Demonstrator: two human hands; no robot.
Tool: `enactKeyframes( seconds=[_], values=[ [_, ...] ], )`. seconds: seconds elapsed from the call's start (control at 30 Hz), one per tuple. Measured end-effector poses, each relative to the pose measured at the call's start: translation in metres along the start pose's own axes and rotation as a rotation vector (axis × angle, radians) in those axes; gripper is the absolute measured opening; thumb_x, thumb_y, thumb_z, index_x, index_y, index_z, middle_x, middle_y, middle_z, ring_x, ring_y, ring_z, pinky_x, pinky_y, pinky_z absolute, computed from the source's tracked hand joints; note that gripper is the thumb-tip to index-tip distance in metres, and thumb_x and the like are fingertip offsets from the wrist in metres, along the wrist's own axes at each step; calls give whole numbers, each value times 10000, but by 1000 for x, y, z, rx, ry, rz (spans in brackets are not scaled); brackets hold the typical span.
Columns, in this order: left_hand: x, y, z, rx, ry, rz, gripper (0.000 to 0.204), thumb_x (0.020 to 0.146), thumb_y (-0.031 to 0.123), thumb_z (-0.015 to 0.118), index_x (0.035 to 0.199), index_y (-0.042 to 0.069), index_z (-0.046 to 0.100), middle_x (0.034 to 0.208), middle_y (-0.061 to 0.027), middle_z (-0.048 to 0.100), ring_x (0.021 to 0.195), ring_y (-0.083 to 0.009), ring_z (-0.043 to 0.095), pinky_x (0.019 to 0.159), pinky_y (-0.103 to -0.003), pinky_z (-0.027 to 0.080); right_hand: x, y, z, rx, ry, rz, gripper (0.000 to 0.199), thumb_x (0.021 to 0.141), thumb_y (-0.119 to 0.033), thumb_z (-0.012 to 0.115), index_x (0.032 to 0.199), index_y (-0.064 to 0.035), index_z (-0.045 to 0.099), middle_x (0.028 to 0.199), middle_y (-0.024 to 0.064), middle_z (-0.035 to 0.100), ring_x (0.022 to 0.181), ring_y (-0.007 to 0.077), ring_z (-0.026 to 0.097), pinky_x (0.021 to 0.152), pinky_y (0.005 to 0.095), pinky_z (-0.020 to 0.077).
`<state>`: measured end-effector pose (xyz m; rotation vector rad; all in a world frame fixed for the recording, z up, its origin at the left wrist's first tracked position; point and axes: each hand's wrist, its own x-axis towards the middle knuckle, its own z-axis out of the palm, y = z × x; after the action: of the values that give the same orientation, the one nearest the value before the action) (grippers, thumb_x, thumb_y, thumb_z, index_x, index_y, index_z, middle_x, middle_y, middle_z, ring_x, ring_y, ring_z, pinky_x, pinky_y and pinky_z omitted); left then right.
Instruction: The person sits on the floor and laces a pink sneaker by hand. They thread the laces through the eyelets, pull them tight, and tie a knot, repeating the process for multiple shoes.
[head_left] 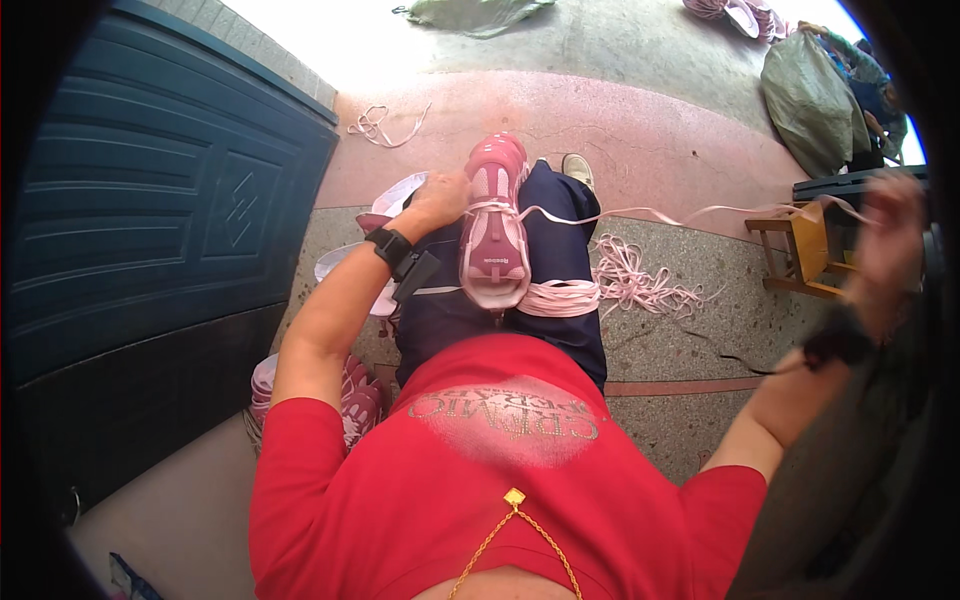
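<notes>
A pink sneaker (496, 245) lies along my thighs, its toe pointing away from me. My left hand (440, 198) is closed at the left side of the shoe, beside the laced part; its fingertips are partly hidden. From the lacing a pale pink shoelace (655, 213) stretches far to the right, slightly wavy, up to my right hand (893, 240). That hand is raised at the right rim, smeared by motion, with the lace running into its fingers. A bundle of pale pink laces (562, 298) lies across my right thigh.
Loose laces (640, 280) are heaped on the floor right of my leg. More pink shoes (360, 400) stand at my left. A dark blue door (170, 220) borders the left side; a small wooden stool (800, 245) stands right. Another person (880, 100) is beside a grey-green sack (812, 100).
</notes>
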<state>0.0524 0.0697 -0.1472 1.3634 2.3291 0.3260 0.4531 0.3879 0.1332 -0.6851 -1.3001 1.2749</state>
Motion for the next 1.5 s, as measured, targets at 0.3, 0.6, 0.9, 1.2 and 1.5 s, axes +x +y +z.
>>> enactKeyframes(
  seconds=[0.3,0.6,0.9,1.2,1.5],
  values=[
    [7,65,-3,186,-141,180,311,762,313,699,852,16,689,901,-202,659,882,-380,603,808,-448,481,-196,256,163,-539,-848,299,360,794,-215,684,1038,42,622,853,140,659,739,186,615,696,295,494],
    [10,71,9,365,-190,145,303,729,286,731,855,12,697,904,-204,664,951,-370,605,787,-446,510,-230,281,157,-634,-1053,552,312,763,-267,645,767,43,678,633,211,619,586,270,619,591,384,469],
    [11,54,-7,386,270,391,126,704,130,632,673,27,566,764,-145,628,867,-313,593,708,-407,498,-243,278,157,-602,-931,591,386,764,-337,654,724,46,669,629,227,609,612,303,631,606,397,473],
    [28,59,0,-239,-264,230,161,689,147,686,756,6,645,720,-160,643,704,-244,630,653,-359,492,-257,256,182,-785,-976,371,393,812,-374,559,754,-2,673,735,241,635,718,398,629,690,468,495],
    [17,36,-14,52,-24,-45,299,856,261,522,890,-8,648,852,-264,635,825,-432,617,738,-471,483,-255,216,140,-822,-1175,158,290,856,-280,537,740,-35,639,696,182,631,672,359,633,618,443,486]
  ],
)
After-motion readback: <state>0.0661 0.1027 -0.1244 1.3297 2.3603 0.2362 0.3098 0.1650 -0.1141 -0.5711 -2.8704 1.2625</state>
